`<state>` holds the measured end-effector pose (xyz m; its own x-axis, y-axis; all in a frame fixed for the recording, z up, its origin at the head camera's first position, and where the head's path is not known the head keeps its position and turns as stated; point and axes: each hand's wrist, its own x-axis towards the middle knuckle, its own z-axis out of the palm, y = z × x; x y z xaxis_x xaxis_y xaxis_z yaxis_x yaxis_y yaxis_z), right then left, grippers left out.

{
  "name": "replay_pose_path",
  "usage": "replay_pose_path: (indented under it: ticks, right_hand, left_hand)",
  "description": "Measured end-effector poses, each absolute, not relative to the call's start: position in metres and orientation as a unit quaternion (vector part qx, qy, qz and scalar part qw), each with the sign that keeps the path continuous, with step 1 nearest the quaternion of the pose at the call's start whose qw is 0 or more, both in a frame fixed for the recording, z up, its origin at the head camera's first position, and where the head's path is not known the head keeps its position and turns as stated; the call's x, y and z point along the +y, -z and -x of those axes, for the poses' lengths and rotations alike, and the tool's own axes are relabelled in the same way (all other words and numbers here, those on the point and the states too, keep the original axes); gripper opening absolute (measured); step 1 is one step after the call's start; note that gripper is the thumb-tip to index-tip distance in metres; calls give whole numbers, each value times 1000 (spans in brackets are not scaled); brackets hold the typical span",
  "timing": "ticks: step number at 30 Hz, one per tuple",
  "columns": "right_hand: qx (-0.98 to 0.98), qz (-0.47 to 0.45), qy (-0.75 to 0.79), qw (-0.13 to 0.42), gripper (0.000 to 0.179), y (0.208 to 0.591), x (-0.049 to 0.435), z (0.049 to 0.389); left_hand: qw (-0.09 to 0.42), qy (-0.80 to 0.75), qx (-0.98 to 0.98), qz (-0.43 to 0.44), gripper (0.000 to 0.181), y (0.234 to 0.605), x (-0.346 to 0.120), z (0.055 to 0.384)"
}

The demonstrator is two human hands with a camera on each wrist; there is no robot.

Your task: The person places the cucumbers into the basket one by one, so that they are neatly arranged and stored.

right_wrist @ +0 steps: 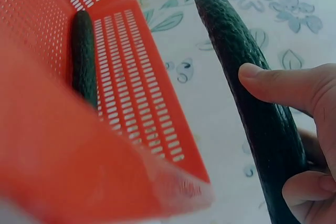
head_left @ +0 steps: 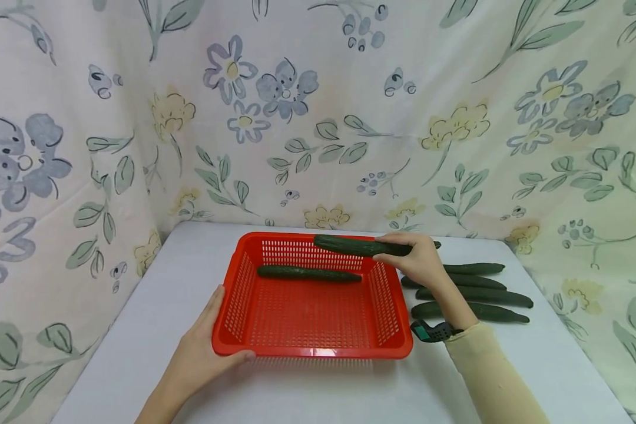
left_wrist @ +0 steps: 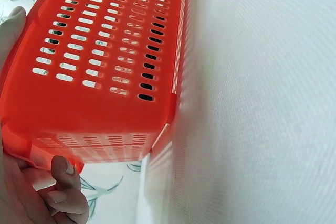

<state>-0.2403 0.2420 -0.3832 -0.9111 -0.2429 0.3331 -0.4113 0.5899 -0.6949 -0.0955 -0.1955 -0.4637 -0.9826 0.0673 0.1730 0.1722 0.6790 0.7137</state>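
Note:
A dark green cucumber [head_left: 344,245] is pinched between the thumb and fingers of my right hand [head_left: 417,259], over the back right rim of a red plastic basket [head_left: 318,353]. The right wrist view shows the thumb along one side of this cucumber [right_wrist: 236,45] and fingers curled round the other. Another cucumber [head_left: 307,273] lies lengthwise inside the basket along its back wall. At the basket's front left corner, my left hand [head_left: 193,356] grips the rim, thumb along the front edge. Its fingers [left_wrist: 68,198] curl beneath the rim in the left wrist view.
Several cucumbers [head_left: 500,296] lie side by side on the white table [head_left: 138,330], right of the basket and partly behind my right forearm. A floral curtain [head_left: 318,118] hangs behind the table. My right wrist wears a dark band [head_left: 440,331].

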Motion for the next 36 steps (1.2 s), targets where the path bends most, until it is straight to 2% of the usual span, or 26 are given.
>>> replay_pose_path:
  ticks: [17, 36]
  right_hand:
    - [-878, -206, -426, 65, 36, 371, 186, 248]
    - [-868, -209, -446, 63, 35, 372, 130, 250]
  left_hand:
    - [46, 396, -916, 49, 137, 463, -193, 92]
    - [47, 399, -914, 50, 136, 461, -194, 95]
